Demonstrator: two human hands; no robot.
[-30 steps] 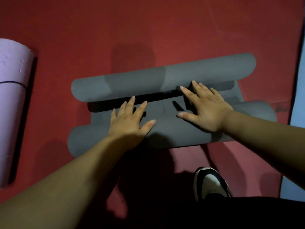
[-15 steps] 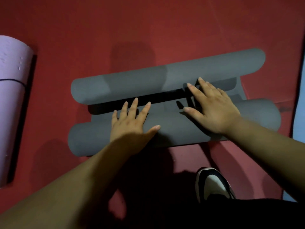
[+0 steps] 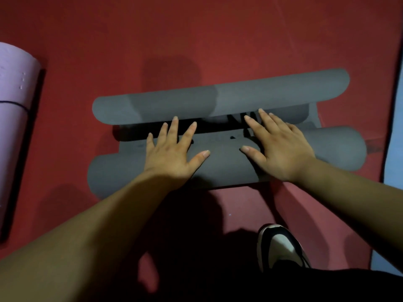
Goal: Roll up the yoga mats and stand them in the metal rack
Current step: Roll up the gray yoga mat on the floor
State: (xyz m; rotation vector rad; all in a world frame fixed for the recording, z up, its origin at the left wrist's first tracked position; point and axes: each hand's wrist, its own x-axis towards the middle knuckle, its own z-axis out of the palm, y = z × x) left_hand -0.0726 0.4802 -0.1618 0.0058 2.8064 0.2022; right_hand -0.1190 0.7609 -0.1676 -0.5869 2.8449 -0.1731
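Both the left hand [image 3: 172, 155] and right hand [image 3: 281, 149] lie flat, fingers [image 3: 174, 127] spread, on the half-rolled dark grey foam yoga mat [image 3: 333, 147] on the red floor [image 3: 196, 35]; uneven pressure may skew the roll.

Beyond the far roll [image 3: 218, 99] the red floor [image 3: 196, 35] was open. A wide strip of floor lay between the grey rolls and the purple mat [image 3: 13, 127] at the left. At the right, a blue surface [image 3: 394, 149] was near the end of the near roll [image 3: 218, 168]. Between the rolls there was only a narrow gap, filled by the fingers of the left grip [image 3: 172, 153] and the right grip [image 3: 281, 149]. A shoe [image 3: 281, 247] stood on the floor on the near side.
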